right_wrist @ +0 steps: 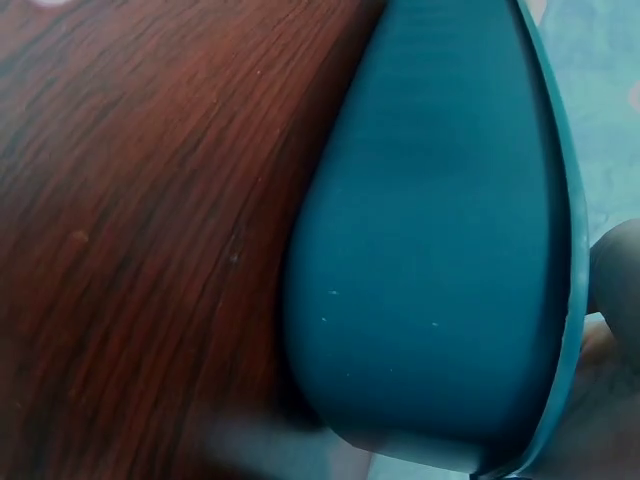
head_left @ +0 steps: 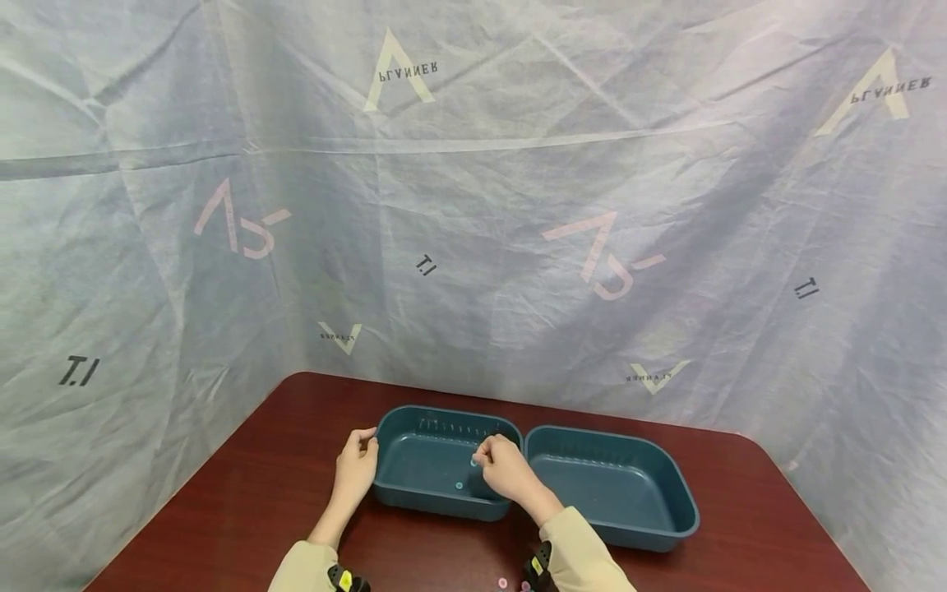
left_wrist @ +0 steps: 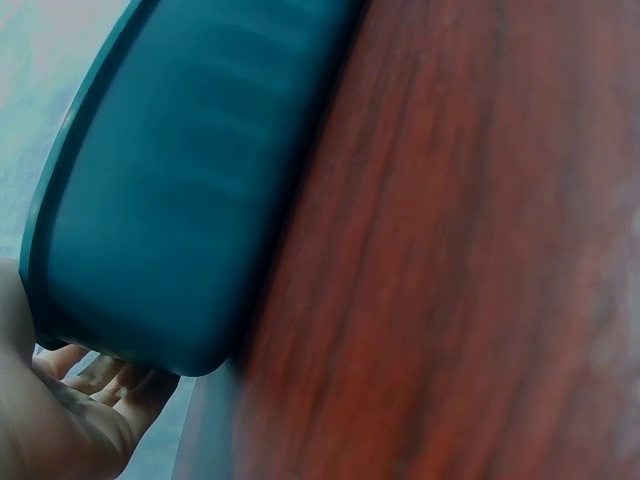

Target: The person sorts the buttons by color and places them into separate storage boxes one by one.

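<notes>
Two dark teal plastic bins stand side by side on the table. My left hand (head_left: 358,469) holds the outer end of the left bin (head_left: 444,503); in the left wrist view, its fingers (left_wrist: 110,385) bend against the end wall below the rim. Above the right part of that bin, my right hand (head_left: 506,469) has its fingers drawn together, with a small pale-blue button (head_left: 474,463) at the fingertips. Another blue button (head_left: 459,485) lies on the bin floor. The right wrist view shows mostly the bin's outer wall (right_wrist: 430,230), the hand partly hidden beyond the rim.
The right bin (head_left: 602,485) adjoins the left one, end to end. Small pink buttons (head_left: 503,583) lie on the dark red wooden table (head_left: 436,555) near the right wrist. A grey printed cloth (head_left: 473,247) hangs behind the table and along its sides.
</notes>
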Tool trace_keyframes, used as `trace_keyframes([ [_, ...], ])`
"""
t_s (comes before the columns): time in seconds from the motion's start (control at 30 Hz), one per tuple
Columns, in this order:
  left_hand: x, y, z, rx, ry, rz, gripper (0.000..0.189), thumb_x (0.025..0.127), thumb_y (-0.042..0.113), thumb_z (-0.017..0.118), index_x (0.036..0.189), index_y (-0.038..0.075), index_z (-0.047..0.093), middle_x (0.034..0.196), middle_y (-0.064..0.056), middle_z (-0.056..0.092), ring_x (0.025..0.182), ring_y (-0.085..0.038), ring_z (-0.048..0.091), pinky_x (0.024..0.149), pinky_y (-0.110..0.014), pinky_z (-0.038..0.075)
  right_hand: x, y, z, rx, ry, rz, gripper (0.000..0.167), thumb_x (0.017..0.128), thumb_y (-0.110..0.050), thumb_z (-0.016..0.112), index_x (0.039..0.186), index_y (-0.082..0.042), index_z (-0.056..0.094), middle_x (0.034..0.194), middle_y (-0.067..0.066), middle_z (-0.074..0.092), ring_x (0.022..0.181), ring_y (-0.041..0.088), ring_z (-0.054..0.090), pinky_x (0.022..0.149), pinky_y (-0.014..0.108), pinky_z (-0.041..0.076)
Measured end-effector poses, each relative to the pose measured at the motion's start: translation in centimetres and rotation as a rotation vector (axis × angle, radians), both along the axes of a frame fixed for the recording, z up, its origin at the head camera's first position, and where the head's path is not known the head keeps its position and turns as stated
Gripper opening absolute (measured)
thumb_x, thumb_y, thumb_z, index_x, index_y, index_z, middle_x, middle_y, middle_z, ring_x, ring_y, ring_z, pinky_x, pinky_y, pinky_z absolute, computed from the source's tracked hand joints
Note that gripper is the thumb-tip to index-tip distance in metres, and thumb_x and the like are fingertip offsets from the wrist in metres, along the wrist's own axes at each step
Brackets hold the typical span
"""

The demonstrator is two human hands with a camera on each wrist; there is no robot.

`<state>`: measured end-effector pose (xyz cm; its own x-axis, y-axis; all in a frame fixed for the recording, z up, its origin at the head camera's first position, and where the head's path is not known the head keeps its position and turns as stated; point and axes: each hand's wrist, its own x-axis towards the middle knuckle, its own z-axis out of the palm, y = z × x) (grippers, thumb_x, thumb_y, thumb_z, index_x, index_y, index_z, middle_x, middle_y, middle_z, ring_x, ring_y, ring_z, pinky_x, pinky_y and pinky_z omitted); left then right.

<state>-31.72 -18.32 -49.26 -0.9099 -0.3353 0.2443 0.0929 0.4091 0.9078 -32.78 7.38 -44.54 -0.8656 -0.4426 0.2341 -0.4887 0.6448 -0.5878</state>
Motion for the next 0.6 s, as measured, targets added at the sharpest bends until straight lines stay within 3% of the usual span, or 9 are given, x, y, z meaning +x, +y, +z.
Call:
trace_keyframes([
  [0.6,-0.05,0.05,-0.03,-0.008,0.016,0.014,0.029,0.097,0.009,0.045,0.121,-0.003,0.054,0.109,-0.025,0.061,0.098,-0.036,0.061,0.075,-0.036,0.048,-0.06,-0.3,0.17,-0.008,0.006,-0.011,0.011,0.094,-0.011,0.055,0.085,-0.006,0.059,0.083,0.004,0.053,0.065,0.01,0.043,0.057,0.024,0.037],
])
